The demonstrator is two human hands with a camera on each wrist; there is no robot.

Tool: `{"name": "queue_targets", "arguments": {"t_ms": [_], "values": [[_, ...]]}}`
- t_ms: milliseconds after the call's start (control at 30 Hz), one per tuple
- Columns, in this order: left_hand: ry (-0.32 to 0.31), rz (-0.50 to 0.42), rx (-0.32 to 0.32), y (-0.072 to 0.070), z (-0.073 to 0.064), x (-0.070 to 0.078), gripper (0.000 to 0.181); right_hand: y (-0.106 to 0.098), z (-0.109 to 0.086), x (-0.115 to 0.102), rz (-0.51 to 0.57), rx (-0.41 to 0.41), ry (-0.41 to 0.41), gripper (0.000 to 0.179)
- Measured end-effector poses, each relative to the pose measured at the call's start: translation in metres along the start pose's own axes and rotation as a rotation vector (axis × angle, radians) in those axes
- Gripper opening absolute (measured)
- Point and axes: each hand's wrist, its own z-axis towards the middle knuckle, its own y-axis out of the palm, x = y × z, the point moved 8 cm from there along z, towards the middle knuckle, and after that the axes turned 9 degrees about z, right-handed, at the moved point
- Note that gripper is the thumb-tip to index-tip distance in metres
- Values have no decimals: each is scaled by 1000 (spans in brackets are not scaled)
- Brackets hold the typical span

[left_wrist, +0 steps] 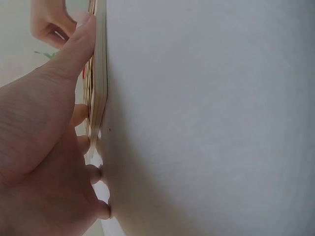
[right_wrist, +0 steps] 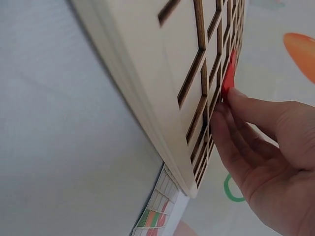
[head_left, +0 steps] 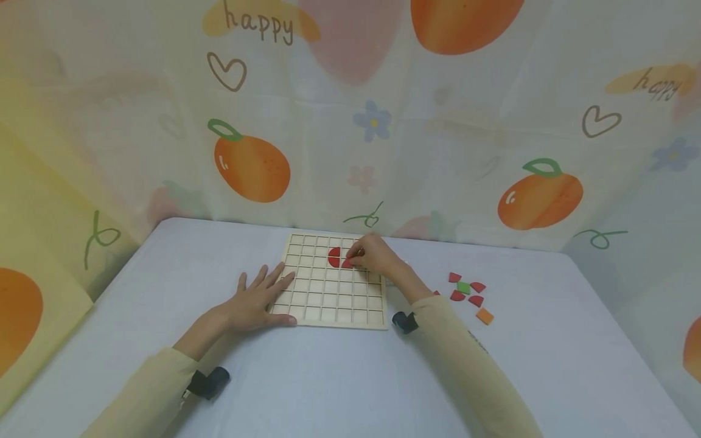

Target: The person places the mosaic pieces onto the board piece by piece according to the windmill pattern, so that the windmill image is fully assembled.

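A wooden grid board (head_left: 312,298) lies on the table. My left hand (head_left: 256,304) is spread at its left side, thumb and fingertips at the edge; in the left wrist view the thumb (left_wrist: 74,51) lies along the board's rim. Two red quarter-circle pieces (head_left: 333,257) sit in neighbouring cells near the far side, forming a half circle. Just right of them, my right hand (head_left: 375,255) pinches another red quarter-circle piece (head_left: 347,263) at the grid. In the right wrist view, the thumb and fingers meet at a red piece (right_wrist: 228,81) against the board.
Right of the board lie several loose red quarter-circle pieces (head_left: 477,287), a green square (head_left: 463,288) and an orange square (head_left: 484,316). A card with a printed coloured grid (right_wrist: 156,209) lies by the board's right side, partly hidden. A patterned cloth (head_left: 328,152) hangs behind the table.
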Motion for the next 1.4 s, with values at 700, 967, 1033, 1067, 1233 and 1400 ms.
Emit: {"name": "queue_targets", "arguments": {"t_ms": [700, 967, 1033, 1067, 1233, 1400], "values": [[-3, -9, -9, -1, -1, 2, 98, -20, -16, -1, -2, -18, 72, 19], [-3, -10, -6, -2, -1, 2, 97, -49, -36, 1, -35, -20, 62, 23], [-2, -13, -8, -2, -1, 2, 97, -55, -40, 3, -50, -15, 58, 23], [-2, -14, -9, -2, -1, 2, 97, -57, -42, 4, -56, -8, 51, 22], [0, -22, -14, -2, -1, 4, 97, -67, -51, 11, -84, 22, -20, 19], [1, -22, -15, -1, -1, 3, 97, -75, -62, 20, -32, 37, -79, 17]]}}
